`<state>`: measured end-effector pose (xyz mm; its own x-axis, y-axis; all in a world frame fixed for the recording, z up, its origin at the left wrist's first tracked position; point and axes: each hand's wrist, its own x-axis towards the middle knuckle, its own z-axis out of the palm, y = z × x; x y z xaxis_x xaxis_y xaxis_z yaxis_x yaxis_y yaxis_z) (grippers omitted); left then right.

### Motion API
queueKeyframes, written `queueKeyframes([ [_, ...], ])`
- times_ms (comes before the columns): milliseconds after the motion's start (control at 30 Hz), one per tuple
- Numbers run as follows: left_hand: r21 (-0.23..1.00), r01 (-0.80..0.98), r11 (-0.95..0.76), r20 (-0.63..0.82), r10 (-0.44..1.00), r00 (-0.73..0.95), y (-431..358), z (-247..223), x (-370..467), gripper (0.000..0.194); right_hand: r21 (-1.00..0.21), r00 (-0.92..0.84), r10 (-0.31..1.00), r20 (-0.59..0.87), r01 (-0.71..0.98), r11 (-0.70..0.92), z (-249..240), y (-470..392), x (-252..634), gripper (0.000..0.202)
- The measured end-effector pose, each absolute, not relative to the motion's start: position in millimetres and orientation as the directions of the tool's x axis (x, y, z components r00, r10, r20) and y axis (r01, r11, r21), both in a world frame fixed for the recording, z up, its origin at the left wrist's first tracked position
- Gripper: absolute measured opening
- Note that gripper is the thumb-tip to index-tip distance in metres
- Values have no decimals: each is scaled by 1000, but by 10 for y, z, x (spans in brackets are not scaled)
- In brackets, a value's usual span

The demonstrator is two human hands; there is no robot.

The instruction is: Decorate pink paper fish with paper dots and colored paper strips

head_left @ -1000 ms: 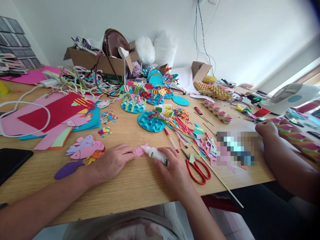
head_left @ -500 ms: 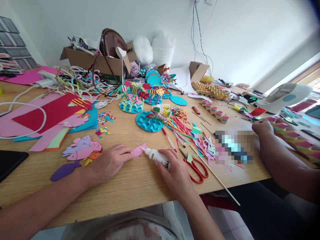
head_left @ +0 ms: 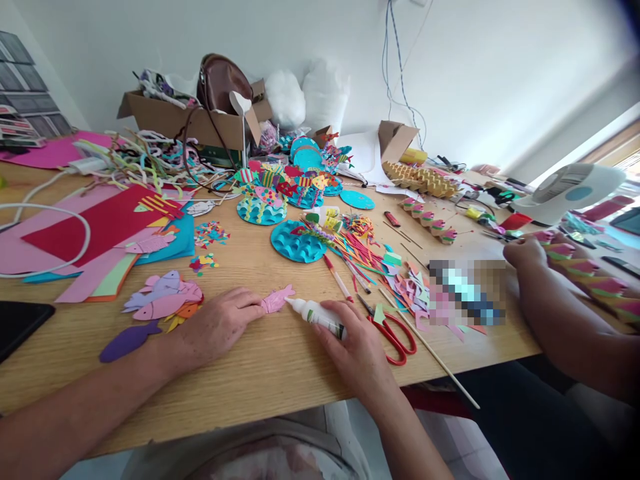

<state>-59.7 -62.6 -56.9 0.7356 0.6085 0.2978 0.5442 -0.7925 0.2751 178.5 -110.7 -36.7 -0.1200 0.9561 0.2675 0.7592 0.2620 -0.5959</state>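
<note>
A small pink paper fish [head_left: 277, 299] lies on the table, its tail pointing right. My left hand [head_left: 223, 325] rests on the wood, its fingers together and their tips holding the fish's left end. In my right hand [head_left: 354, 343] is a white glue bottle [head_left: 319, 316], tilted with its nozzle close to the fish's tail. Just beyond that hand lie red-handled scissors [head_left: 395, 337]. Left of my left hand is a pile of cut paper fish [head_left: 167, 298] in pink, lilac and orange, with a purple paper fish [head_left: 127, 341] beside it.
A co-worker's hand [head_left: 526, 257] is at the right near pink-and-green folded pieces [head_left: 580, 270]. A thin wooden stick [head_left: 440, 360] crosses the table's front edge. Paper scraps [head_left: 410, 290], blue egg-carton bases [head_left: 299, 243] and coloured sheets [head_left: 85, 223] lie around. A cardboard box [head_left: 170, 119] stands behind.
My right hand has drawn the glue bottle slightly to the right, so its nozzle has come away from the fish's tail. My left hand stays on the fish.
</note>
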Motion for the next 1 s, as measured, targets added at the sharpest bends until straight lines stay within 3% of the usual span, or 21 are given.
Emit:
queueKeyframes([
  [600,284,546,-788,298,614,731,-626,-559,-588,33,-605,-160,945,284,735,306,-319,-1154,1755,22],
  [767,271,545,-793,320,608,726,-621,-574,-596,36,-627,-218,948,233,711,317,-326,-1172,1726,22],
  [1000,257,547,-796,316,605,731,-626,-569,-589,36,-598,-156,954,257,750,283,-355,-1159,1759,23],
])
